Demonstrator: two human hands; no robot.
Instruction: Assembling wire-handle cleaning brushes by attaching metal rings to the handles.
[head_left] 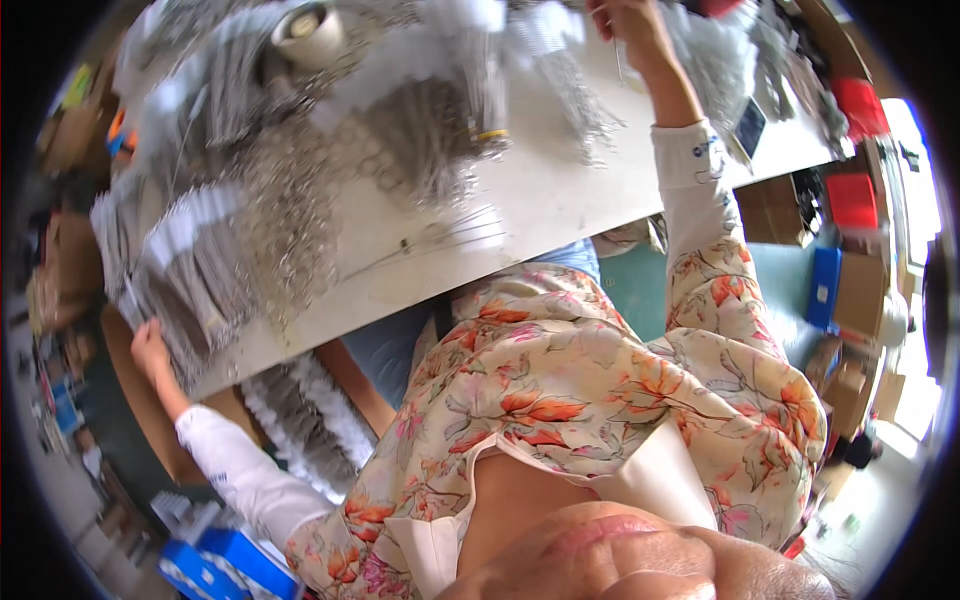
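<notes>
Left hand (150, 345), left-centre of frame at the table's edge: fingers curled onto the lower end of a grey bundle of thin metal wire parts with white paper-like tags (185, 265). Grip looks closed on the bundle edge; exact finger positions can't be told.

Right hand (630, 30), top of frame right of centre: raised above the table, fingertips pinched on 1 thin silvery wire piece (619, 62) that hangs down from the pinch. Forearm in a white sleeve with small dark print at the cuff, floral sleeve above it.

White flat tabletop (560, 190) runs diagonally across the upper half. On it: a loose heap of small shiny metal rings (290, 215) centre-left, just beside the tagged bundle; more grey wire bundles with white tags (440, 120) at upper centre, 1 with a yellow band; a few straight thin rods (440, 240) lying near the table's near edge; a round cream-coloured spool or cup (308, 32) at upper left.

Packages: red rectangular boxes (855, 150) at upper right; blue rectangular box (825, 285) at right below them, next to brown cartons (860, 290); blue-and-white pack (225, 565) at lower left. A small dark rectangular card (750, 125) lies at the table's right end.
</notes>
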